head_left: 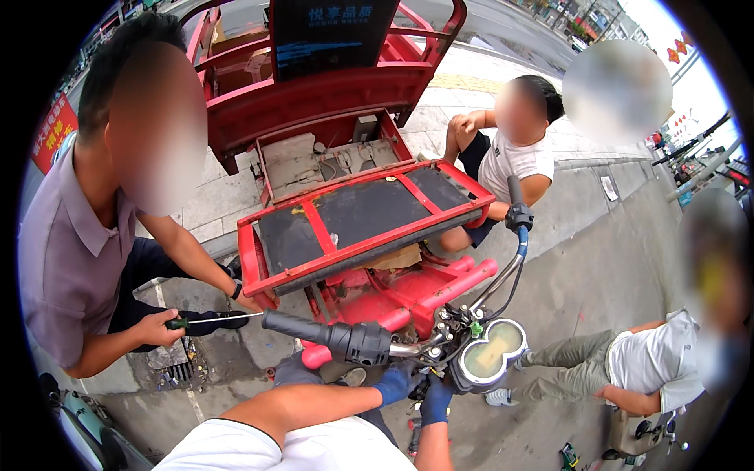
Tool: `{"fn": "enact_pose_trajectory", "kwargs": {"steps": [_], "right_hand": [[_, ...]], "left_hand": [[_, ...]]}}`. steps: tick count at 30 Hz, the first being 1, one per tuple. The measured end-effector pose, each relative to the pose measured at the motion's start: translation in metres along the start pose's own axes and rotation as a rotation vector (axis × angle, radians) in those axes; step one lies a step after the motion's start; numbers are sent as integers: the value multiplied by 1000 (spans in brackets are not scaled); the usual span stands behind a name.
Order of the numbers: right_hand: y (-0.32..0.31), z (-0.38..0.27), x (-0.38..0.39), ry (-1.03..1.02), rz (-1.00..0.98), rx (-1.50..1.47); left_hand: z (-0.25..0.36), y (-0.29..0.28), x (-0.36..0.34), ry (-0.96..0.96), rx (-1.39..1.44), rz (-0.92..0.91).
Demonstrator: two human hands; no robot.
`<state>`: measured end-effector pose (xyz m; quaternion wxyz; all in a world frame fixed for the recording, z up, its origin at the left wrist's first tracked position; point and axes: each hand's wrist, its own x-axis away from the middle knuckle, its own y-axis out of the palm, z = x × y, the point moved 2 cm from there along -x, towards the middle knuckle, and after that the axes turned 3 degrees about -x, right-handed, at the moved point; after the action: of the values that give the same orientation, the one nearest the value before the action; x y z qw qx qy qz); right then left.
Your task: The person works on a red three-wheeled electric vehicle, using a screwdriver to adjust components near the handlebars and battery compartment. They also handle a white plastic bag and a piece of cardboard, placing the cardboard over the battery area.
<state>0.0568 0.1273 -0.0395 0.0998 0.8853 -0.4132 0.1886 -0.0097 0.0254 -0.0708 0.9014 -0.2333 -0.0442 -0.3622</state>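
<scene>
Both my hands wear blue gloves and meet below the handlebar [404, 348] of a red cargo tricycle, close to its round twin gauge [492, 352]. My left hand [397, 382] is bent inward, its fingers closed at dark parts under the bar. Beside it, my right hand [434, 402] is closed too, just under the gauge housing. What the fingers grip is hidden among dark parts there. The black left grip [310, 330] points toward a person in a grey shirt, who holds a screwdriver [212, 319] with its tip near the grip's end.
A tipped-up seat frame [361, 212] stands beyond the handlebar, before an open compartment [334, 161] and the red cargo bed [322, 110]. Another person [514, 153] squats at its right. Someone in grey trousers [573, 359] stands at right. A drain grate [177, 374] lies at left.
</scene>
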Motion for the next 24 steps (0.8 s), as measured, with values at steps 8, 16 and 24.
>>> {"fn": "enact_pose_trajectory", "kwargs": {"steps": [8, 16, 24], "right_hand": [[-9, 21, -9, -16, -39, 51], [8, 3, -1, -31, 76, -20], [2, 2, -1, -36, 26, -45]], "left_hand": [[19, -16, 4, -15, 46, -36], [30, -21, 11, -68, -24, 54], [37, -21, 8, -89, 59, 48]]}}
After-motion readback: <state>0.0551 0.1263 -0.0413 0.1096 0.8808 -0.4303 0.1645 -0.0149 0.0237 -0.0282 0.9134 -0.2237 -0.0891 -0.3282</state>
